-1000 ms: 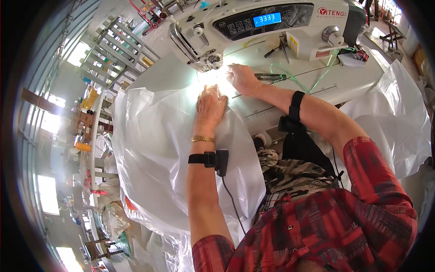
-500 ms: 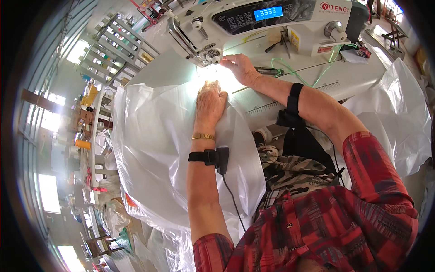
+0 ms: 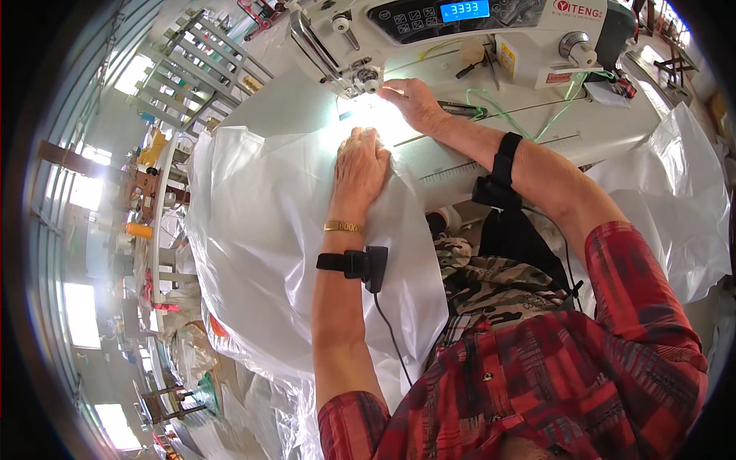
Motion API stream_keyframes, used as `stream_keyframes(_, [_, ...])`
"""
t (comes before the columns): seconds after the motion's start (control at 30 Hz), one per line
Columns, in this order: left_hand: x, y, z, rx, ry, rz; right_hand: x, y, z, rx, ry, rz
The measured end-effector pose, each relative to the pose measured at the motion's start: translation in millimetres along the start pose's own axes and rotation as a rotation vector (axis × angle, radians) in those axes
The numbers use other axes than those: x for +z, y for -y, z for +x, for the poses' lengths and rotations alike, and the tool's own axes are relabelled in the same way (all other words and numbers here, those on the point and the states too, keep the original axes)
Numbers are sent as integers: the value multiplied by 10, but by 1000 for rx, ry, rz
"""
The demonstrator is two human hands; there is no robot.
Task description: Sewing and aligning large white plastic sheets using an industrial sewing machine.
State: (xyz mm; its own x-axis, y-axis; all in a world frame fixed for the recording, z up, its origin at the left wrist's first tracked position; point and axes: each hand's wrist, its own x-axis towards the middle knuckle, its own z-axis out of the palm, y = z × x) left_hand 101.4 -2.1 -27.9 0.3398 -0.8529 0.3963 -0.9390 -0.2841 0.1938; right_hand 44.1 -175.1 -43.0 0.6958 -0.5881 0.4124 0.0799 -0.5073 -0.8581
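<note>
A white sewing machine (image 3: 460, 34) with a lit display stands in front of me, its lamp glaring over the needle area. Under my left hand (image 3: 359, 169) lies a large sheet of thin, glossy white material (image 3: 261, 207); the hand rests flat on it just short of the needle, fingers extended. Close to the right of the presser area is my right hand (image 3: 412, 103), thumb and fingers drawn together. Whatever these fingers pinch is lost in the glare. The white sheet spreads leftward and hangs over the table's near edge.
Green thread (image 3: 502, 115) trails across the machine bed beside dark thread snips (image 3: 460, 109). A small screwdriver (image 3: 468, 70) lies behind them. More white sheeting (image 3: 652, 207) hangs at the right. A grey metal rack (image 3: 203, 69) stands at far left.
The view has shifted slightly, so the machine appears higher and further right. Both hands keep nearly the same places by the needle, with the left one's fingers slightly more bunched.
</note>
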Motion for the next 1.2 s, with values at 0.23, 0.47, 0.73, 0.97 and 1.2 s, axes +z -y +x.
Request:
stream_keyframes(0.23, [16,44,84,-40,27,1,14,-13,12,14,-5,-37])
stream_keyframes(0.47, [4,57,82,-52,52,16,19,36,0,19,-10,-52])
stream_keyframes(0.73, [61,116,176,-37,53,27,25,3,2,69,72,-135])
stream_keyframes(0.97, [123,157,151,-7,-18,-14,80,-46,-1,33,20,-167])
stream_keyframes(1.2, [-42,135,106,-163,11,-310,65,-37,23,-96,79,-352])
